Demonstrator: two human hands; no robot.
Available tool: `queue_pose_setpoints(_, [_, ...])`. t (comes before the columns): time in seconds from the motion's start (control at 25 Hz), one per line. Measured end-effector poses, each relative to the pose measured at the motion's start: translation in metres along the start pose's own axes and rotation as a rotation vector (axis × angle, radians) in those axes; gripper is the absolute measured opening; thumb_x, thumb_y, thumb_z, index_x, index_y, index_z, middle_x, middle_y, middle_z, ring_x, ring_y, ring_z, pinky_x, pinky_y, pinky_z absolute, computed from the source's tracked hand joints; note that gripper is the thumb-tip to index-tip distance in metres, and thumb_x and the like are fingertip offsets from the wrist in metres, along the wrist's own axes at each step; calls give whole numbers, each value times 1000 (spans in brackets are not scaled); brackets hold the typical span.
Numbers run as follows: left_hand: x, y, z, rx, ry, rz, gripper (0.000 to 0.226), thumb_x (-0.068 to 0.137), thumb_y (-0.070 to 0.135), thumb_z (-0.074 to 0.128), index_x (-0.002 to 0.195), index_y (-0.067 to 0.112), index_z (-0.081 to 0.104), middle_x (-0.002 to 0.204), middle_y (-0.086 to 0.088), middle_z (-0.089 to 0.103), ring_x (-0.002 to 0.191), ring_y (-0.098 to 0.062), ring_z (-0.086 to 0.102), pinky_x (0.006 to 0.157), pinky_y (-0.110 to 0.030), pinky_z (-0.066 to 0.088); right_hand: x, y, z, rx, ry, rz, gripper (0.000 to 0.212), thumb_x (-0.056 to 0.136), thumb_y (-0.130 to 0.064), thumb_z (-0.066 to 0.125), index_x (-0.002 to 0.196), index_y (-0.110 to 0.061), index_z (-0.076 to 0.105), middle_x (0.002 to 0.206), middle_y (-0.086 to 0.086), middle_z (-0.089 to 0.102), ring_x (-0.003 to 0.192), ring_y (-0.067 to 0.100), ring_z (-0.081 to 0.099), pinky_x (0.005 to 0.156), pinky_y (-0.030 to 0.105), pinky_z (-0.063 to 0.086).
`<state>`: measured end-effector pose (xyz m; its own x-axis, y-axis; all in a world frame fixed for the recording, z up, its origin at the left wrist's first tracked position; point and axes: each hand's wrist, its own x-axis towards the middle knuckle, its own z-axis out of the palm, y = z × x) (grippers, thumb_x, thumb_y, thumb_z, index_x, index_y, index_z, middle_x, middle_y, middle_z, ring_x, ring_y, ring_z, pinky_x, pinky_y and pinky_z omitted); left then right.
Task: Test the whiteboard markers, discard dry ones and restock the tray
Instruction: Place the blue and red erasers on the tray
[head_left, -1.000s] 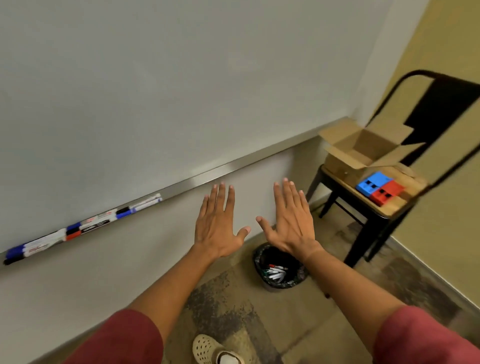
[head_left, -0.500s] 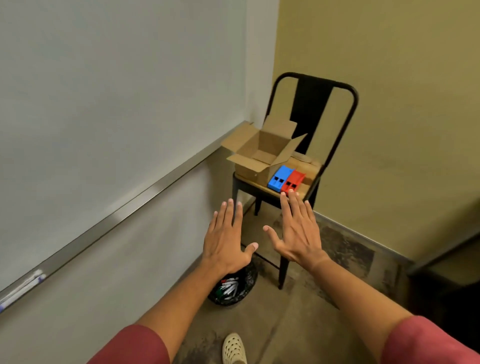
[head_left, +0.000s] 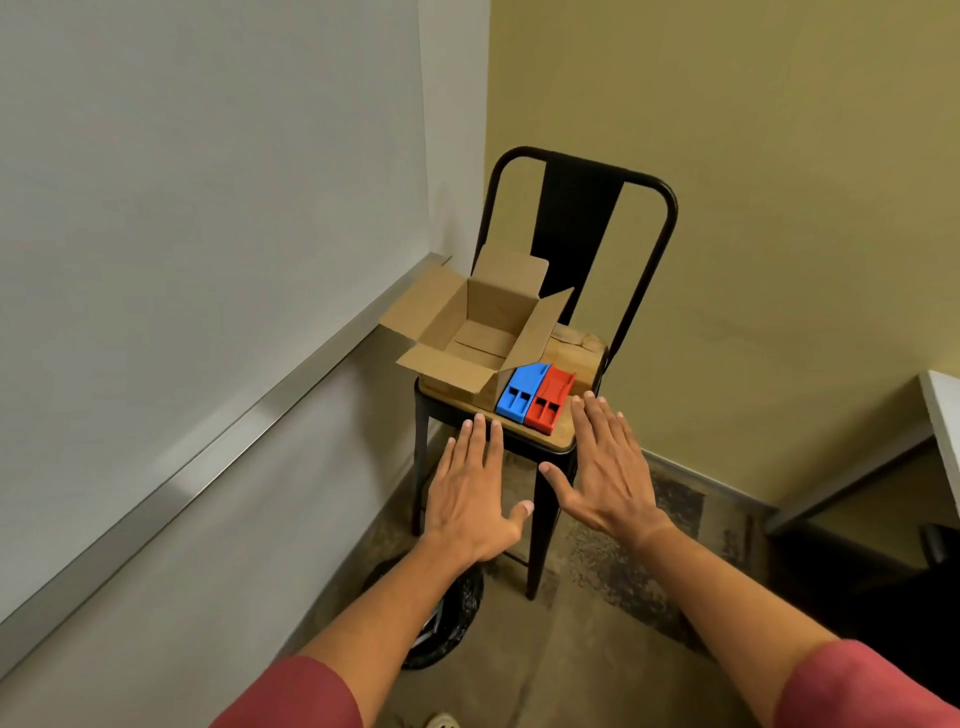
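A: Where are the hands sitting right now?

B: Both are stretching out flat, palms down, fingers straight and spread. The left hand (head_left: 470, 499) is hovering near the front edge of the chair (head_left: 582, 208), and the right hand (head_left: 605, 467) is hanging just beside the red block (head_left: 550, 405). Neither is holding anything.

A: And the markers?

B: None are plainly showing. The tray (head_left: 223, 457), that metal ledge under the whiteboard (head_left: 182, 182), is running along the left, and the stretch in view is carrying no markers. The bin (head_left: 457, 618) is sitting on the floor near the chair legs, mostly hidden behind the left forearm, so I cannot tell what is lying in it.

A: What is standing on the chair?

B: A cardboard box (head_left: 478, 327) with its flaps open is taking up the far left of the seat, and the inside I can see is looking bare. A blue block (head_left: 519, 397) and the red one are sitting side by side, touching, at the near right of the box.

A: So how far along are we judging this?

B: Hard to say. No marker is being tested or dropped at this moment. I am guessing the person is turning to the chair for fresh stock, so restocking is what is remaining, if spare markers are there at all.
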<state>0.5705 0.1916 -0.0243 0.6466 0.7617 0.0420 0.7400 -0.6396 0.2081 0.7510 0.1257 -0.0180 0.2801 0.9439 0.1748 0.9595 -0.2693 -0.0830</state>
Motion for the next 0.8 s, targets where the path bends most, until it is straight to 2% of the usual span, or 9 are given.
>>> queue_pose_setpoints(0.32, [44,17,25,-14,-26,-58,106,82,66,46,150,13,-16,158,-12,-16,146,-23,-14,120,-41,0,57,38,22,54,-65,-94,92,87,-65,35,153,-6,10,160,16,14,148,26,11,121,42,11])
queue_pose_setpoints(0.56, [78,55,46,-28,-23,-253,106,81,63,50,151,12,-10,160,-11,-10,147,-22,-10,120,-39,1,114,84,49,117,-167,-272,94,81,-64,35,152,-4,15,158,18,20,146,29,19,120,43,17])
queue_pose_setpoints(0.8, [105,85,59,-16,-34,-421,105,80,63,52,152,12,-6,160,-10,-5,147,-22,-7,118,-36,-3,153,120,66,231,-256,-409,90,79,-53,54,149,-7,22,151,17,32,139,30,30,115,39,27])
